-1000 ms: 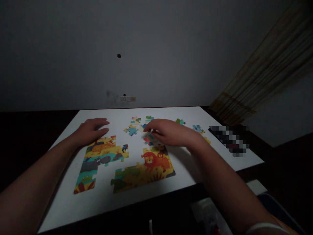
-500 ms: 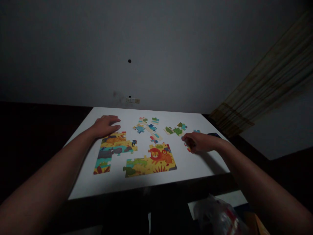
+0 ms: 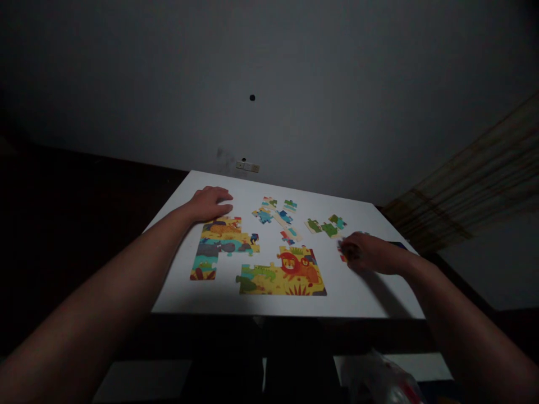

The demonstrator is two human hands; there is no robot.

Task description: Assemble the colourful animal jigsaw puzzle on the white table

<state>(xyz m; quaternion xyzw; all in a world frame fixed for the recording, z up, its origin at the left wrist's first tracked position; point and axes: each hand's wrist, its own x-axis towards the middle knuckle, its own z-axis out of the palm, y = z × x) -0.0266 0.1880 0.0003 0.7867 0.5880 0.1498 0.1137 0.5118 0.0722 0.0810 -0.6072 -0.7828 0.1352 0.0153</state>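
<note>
My left hand (image 3: 210,203) rests on the white table with fingers stretched out, just above a joined puzzle section with a hippo and a leopard (image 3: 221,247). On the right, my right hand (image 3: 364,251) is closed on a puzzle piece (image 3: 342,255), of which a small reddish edge shows; the fingers hide the rest. Between the hands lies a second joined section with a red lion (image 3: 290,275), apart from the hippo section. Loose blue puzzle pieces (image 3: 263,215) and green puzzle pieces (image 3: 329,229) lie farther back.
The white table (image 3: 189,300) stands by a grey wall with a socket strip (image 3: 247,166). A dark flat object (image 3: 398,245) lies partly behind my right hand. Below the front edge is a clear plastic bag (image 3: 383,381). A curtain (image 3: 455,168) hangs at right.
The view has shifted and tilted, so the table appears farther right. Both hands stay in nearly the same places over the table, and the puzzle sections lie as before.
</note>
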